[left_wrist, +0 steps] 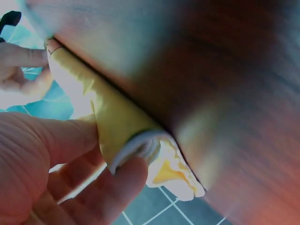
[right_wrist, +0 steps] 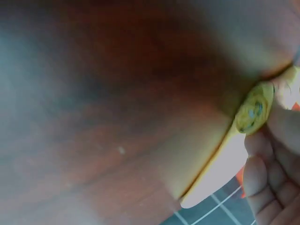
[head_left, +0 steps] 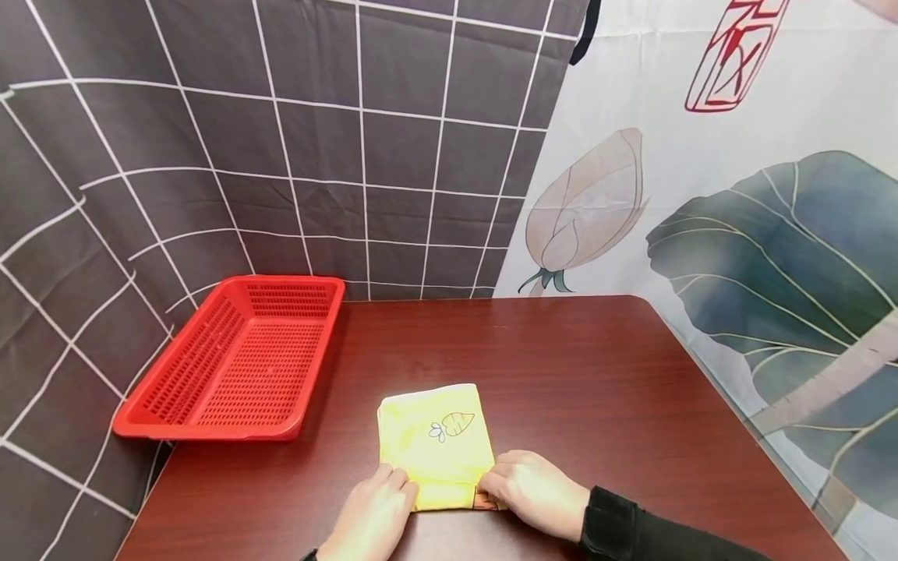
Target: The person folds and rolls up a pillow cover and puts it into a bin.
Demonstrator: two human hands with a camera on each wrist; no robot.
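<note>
A yellow cloth (head_left: 428, 436) with a printed carrot lies folded into a rough square on the table, its near edge turned over into a thick roll. My left hand (head_left: 379, 510) pinches the left end of that roll between thumb and fingers. At the other end, my right hand (head_left: 529, 491) grips the roll beside a small brown-orange patch of print. In the left wrist view the rolled cloth (left_wrist: 117, 103) shows layered, pale edges at its open end. Coiled layers of the cloth (right_wrist: 255, 110) also show beside the curled right fingers in the right wrist view.
A red plastic basket (head_left: 309, 374) with perforated walls stands at the table's left side. The reddish-brown table (head_left: 561, 374) extends behind and to the right of the cloth. Behind it hang a grey gridded curtain (head_left: 400, 148) and a white sheet with plant prints (head_left: 589, 93).
</note>
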